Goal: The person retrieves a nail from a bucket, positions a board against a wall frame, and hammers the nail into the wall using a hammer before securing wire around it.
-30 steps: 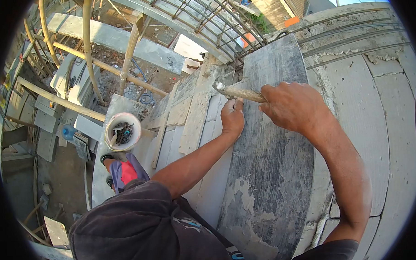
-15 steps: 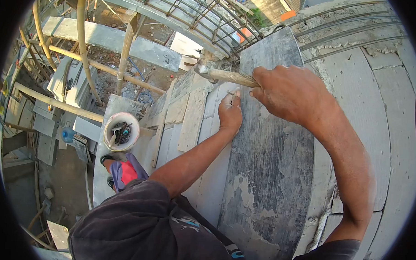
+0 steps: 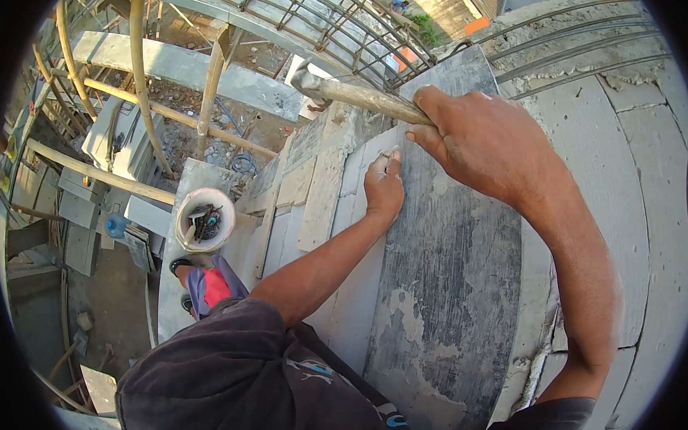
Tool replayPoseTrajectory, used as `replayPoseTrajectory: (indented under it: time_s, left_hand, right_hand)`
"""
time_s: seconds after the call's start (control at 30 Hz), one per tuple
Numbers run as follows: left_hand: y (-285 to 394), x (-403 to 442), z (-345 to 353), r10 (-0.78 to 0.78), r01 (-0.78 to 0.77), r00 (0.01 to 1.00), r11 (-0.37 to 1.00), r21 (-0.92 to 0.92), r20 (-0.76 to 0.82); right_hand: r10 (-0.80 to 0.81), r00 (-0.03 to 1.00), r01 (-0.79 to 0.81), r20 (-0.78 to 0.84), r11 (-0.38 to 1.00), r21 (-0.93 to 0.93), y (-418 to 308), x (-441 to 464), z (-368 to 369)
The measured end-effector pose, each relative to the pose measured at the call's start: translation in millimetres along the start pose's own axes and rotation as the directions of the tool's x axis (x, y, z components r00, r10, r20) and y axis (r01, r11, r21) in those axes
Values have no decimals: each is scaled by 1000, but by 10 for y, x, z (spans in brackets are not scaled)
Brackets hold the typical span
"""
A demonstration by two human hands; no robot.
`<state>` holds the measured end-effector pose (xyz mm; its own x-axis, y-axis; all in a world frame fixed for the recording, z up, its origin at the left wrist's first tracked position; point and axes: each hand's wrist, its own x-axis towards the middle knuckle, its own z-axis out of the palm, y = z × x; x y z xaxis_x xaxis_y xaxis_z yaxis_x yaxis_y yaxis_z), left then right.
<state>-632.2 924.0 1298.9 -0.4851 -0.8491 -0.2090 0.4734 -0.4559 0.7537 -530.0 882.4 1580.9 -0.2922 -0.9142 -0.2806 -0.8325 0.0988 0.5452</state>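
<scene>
My right hand (image 3: 493, 138) is wrapped round the wooden handle of a claw hammer (image 3: 359, 95), near its end. The metal head is raised to the upper left, apart from the boards. Below it, my left hand (image 3: 385, 187) is closed in a pinch at the left edge of a long dark weathered board (image 3: 452, 279). A small thin piece that looks like a nail shows between the thumb and fingertip, mostly hidden. Pale planks (image 3: 317, 204) lie left of the dark board, beside my left forearm.
A white bucket (image 3: 225, 236) with small dark metal pieces stands on a ledge at left, near my feet. Bamboo poles (image 3: 104, 172) and a lower floor lie beyond. A rebar cage (image 3: 330, 26) spans the top; loose bars (image 3: 581, 47) run along the concrete at upper right.
The hammer head has moved up and left, away from my left hand. My right hand has tilted with it. My left hand stays nearly where it was.
</scene>
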Motion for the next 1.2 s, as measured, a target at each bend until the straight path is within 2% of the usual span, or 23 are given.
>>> replayPoseTrajectory:
  time_s: [0.03,0.1,0.2,0.23,0.3,0.33,0.37,0.43,0.47,0.53,0.6,0.7,0.8,0.87,0.9,1.0,1.1,1.2]
  left_hand:
    - [20,-24,-16,-22,22,1000,999,43,-3]
    - [14,-28,-29,-30,30,999,999,-12,23]
    - [-42,-27,-5,-46,45,999,998,48,16]
    - [-31,6,-21,-43,41,999,994,106,15]
    - [-21,84,17,-30,28,999,997,75,19]
    - [-69,23,-12,-44,42,999,996,77,27]
    - [-90,61,-3,20,-20,1000,999,50,17]
    - [-238,60,34,124,-124,992,992,-8,-14]
    - [-259,54,15,46,-50,999,982,-181,-27]
    - [-171,-7,-44,-110,94,994,861,-500,-3]
    - [-118,-29,-69,-204,157,978,854,-497,-42]
    - [-83,-55,-51,-258,177,962,835,-521,-87]
    - [-50,-64,-82,-292,198,949,850,-489,-123]
    - [-58,-35,-36,-307,210,943,844,-493,-125]
    - [-123,-87,-63,-323,219,936,847,-484,-143]
    - [-157,-13,-24,-328,220,932,849,-479,-153]
    - [-114,1,-53,-318,213,937,851,-479,-147]
    - [-218,-15,-50,-323,203,929,855,-476,-184]
  right_hand:
    - [-18,1000,19,-17,998,65,-13,-8,26]
    - [-36,997,49,-71,981,189,-22,-17,75]
    - [-36,988,65,148,978,-197,193,-50,459]
    - [-33,987,66,155,975,-213,191,-53,453]
    - [-57,983,103,172,957,-270,170,22,341]
    - [-75,988,106,133,965,-241,148,-3,326]
    - [-86,993,102,80,970,-222,150,6,280]
    - [-72,997,74,17,985,-155,107,-19,153]
    - [-47,999,46,-10,994,-102,38,-10,57]
    - [-27,996,28,-80,999,20,-79,0,-57]
    - [-35,987,57,-160,989,135,-140,-1,-103]
    - [-123,992,124,-11,990,63,-4,-65,84]
    - [-91,973,147,214,954,-263,183,4,426]
    - [-114,986,145,121,946,-290,204,60,246]
    - [-124,988,145,94,952,-270,86,18,151]
    - [18,1000,-18,6,1000,-16,-198,-8,-217]
    - [-110,979,138,-171,977,161,-75,-56,68]
    - [-4,979,57,206,967,-250,196,-87,437]
